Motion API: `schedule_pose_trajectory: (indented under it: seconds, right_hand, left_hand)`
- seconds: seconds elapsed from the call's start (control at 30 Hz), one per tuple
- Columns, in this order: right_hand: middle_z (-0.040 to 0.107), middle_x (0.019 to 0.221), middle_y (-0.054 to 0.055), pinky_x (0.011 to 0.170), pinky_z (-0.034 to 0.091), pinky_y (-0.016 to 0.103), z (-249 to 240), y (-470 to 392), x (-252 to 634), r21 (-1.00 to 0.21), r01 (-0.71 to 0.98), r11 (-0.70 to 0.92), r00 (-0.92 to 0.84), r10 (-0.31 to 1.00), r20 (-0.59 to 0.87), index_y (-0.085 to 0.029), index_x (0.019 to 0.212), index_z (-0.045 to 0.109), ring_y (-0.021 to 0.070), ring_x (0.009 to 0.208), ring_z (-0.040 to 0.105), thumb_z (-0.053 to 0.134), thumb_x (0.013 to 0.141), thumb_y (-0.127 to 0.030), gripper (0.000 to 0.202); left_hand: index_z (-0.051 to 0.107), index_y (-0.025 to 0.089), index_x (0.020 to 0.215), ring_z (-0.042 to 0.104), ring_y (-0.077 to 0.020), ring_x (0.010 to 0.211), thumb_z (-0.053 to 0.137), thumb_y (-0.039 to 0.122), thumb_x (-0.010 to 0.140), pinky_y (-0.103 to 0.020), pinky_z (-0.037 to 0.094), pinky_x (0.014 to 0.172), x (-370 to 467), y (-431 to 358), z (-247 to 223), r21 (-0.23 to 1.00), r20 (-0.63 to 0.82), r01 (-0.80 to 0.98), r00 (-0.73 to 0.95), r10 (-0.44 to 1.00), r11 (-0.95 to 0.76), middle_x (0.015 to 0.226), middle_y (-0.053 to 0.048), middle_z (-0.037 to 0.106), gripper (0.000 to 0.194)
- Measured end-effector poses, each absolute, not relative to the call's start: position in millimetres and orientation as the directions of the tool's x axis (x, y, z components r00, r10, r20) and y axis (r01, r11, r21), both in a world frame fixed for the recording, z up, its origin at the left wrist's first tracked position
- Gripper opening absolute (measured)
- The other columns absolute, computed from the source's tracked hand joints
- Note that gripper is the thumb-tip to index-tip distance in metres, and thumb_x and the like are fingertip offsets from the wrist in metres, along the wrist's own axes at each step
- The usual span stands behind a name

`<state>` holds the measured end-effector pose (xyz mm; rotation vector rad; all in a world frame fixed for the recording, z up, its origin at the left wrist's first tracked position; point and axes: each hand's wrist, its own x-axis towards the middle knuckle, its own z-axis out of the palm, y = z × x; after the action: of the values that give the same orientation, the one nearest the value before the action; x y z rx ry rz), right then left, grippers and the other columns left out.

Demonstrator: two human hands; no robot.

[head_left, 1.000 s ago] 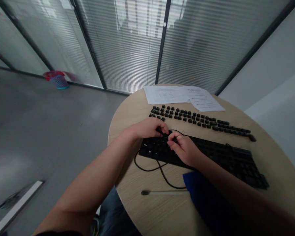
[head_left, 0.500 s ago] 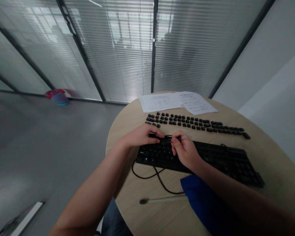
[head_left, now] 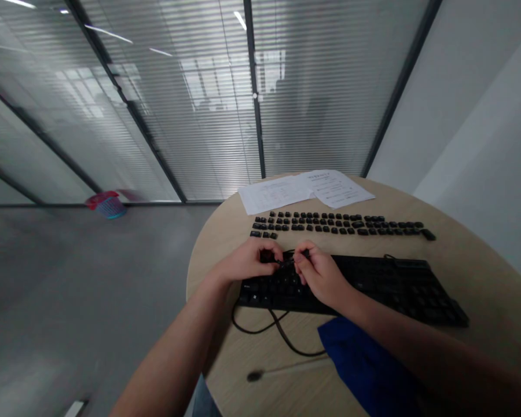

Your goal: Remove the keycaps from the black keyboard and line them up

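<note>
A black keyboard (head_left: 373,284) lies across the round wooden table, some of its keys off. Over its left part, my left hand (head_left: 254,259) is bent with thumb and fingers closed near a small dark piece, too small to make out. Just to the right, my right hand (head_left: 319,271) pinches something thin and dark, perhaps a wire tool; its tip is between the two hands. Behind the keyboard, loose black keycaps (head_left: 338,223) are laid out in rows.
White printed papers (head_left: 278,194) lie at the table's far edge. A blue cloth (head_left: 360,359) is under my right forearm. A brush-like stick (head_left: 286,369) and a black cable (head_left: 286,339) lie in front of the keyboard. A bin (head_left: 109,207) stands on the floor.
My left hand has come nearer to my right hand, its fingertips now curled in close to the thin piece. The whole view has shifted slightly with the head.
</note>
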<state>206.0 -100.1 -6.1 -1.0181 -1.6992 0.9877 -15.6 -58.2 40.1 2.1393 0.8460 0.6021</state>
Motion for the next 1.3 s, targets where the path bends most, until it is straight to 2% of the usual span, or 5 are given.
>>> schedule_pose_trajectory:
  seconds: [0.2, 0.47, 0.63, 1.1, 1.3]
  right_hand:
    - [0.051, 0.059, -0.006, 0.044, 0.040, 0.024, -0.5, -94.4, 208.4, -0.970, 0.101, 0.223, -0.136, 0.969, 0.208, -0.024, 0.091, 0.051, 0.0120, 0.043, 0.051, 0.051, 0.098, -0.053, 0.031]
    - [0.046, 0.057, -0.008, 0.042, 0.036, 0.022, 16.0, -86.6, 224.0, -0.948, -0.057, 0.314, -0.004, 0.949, 0.315, -0.024, 0.090, 0.048, 0.0101, 0.043, 0.044, 0.051, 0.098, -0.055, 0.032]
    - [0.047, 0.056, -0.008, 0.041, 0.035, 0.022, 29.2, -81.6, 229.7, -0.934, -0.074, 0.349, 0.061, 0.937, 0.345, -0.024, 0.087, 0.048, 0.0094, 0.042, 0.044, 0.054, 0.096, -0.056, 0.034]
    - [0.046, 0.053, -0.009, 0.039, 0.034, 0.020, 34.6, -78.0, 235.5, -0.936, -0.107, 0.336, 0.068, 0.941, 0.330, -0.024, 0.084, 0.048, 0.0081, 0.040, 0.043, 0.058, 0.090, -0.066, 0.044]
    - [0.050, 0.053, -0.009, 0.043, 0.037, 0.021, 16.9, -85.0, 228.9, -0.984, 0.036, 0.176, -0.326, 0.932, 0.155, -0.022, 0.086, 0.050, 0.0084, 0.042, 0.046, 0.056, 0.094, -0.058, 0.037]
  left_hand:
    - [0.069, 0.016, 0.087, 0.062, -0.0149, 0.079, 0.064, 0.025, 0.079, -0.029, 0.050, 0.077, -18.7, -23.7, 44.8, 0.689, 0.301, 0.428, 0.564, 0.769, -0.584, 0.086, -0.003, 0.071, 0.014]
    - [0.074, 0.022, 0.089, 0.064, -0.0215, 0.085, 0.066, 0.020, 0.075, -0.032, 0.045, 0.078, 17.5, 24.8, 36.2, 0.098, 0.151, 0.687, 0.705, 0.693, -0.720, 0.086, -0.002, 0.074, 0.017]
    - [0.074, 0.023, 0.091, 0.063, -0.0244, 0.090, 0.066, 0.026, 0.077, -0.036, 0.044, 0.081, 15.6, 26.1, 28.7, -0.033, 0.099, 0.727, 0.685, 0.722, -0.686, 0.086, -0.004, 0.073, 0.016]
    - [0.073, 0.021, 0.091, 0.065, -0.0215, 0.090, 0.066, 0.024, 0.080, -0.033, 0.045, 0.083, 3.9, 14.9, 49.9, 0.099, 0.155, 0.716, 0.675, 0.721, -0.691, 0.094, -0.004, 0.075, 0.013]
    - [0.076, 0.021, 0.092, 0.062, -0.0137, 0.069, 0.063, 0.019, 0.079, -0.026, 0.043, 0.067, 7.6, -17.8, 60.1, 0.394, -0.048, 0.642, 0.729, 0.683, -0.658, 0.080, 0.001, 0.073, 0.018]
